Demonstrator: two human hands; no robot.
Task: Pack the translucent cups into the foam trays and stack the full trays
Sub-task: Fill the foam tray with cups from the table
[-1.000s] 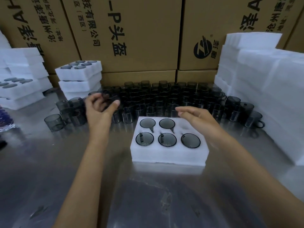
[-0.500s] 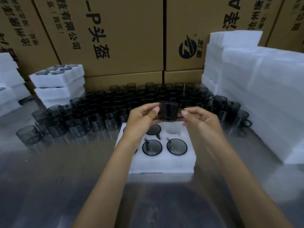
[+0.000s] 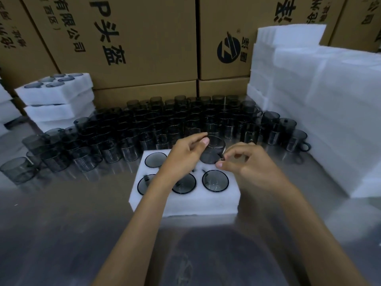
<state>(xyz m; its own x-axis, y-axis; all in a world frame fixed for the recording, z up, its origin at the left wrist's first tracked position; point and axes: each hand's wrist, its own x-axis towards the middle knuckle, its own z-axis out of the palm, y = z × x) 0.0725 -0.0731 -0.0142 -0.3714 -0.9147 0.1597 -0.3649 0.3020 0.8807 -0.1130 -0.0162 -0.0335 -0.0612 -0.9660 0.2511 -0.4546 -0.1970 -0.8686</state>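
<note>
Closest to me is bare steel table point(image 3: 61, 234), open room in front of the foam tray point(image 3: 185, 203). Over the tray's far right pocket I have a smoky translucent cup point(image 3: 213, 150), tilted. My left hand point(image 3: 183, 155) grips its far rim between thumb and forefinger; my right hand point(image 3: 247, 162) pinches the handle side with curled fingers. Whether the cup's base already touches the foam I cannot tell. The tray's three near pockets each hold a cup, and the far left one does too; my left wrist hides the far middle pocket. Beyond the tray's far edge stand crowded rows of loose cups point(image 3: 175, 122). Far left sits a stack of filled trays point(image 3: 57, 96); right, a tall pile of white foam point(image 3: 319, 100); behind, cardboard cartons point(image 3: 134, 38).
</note>
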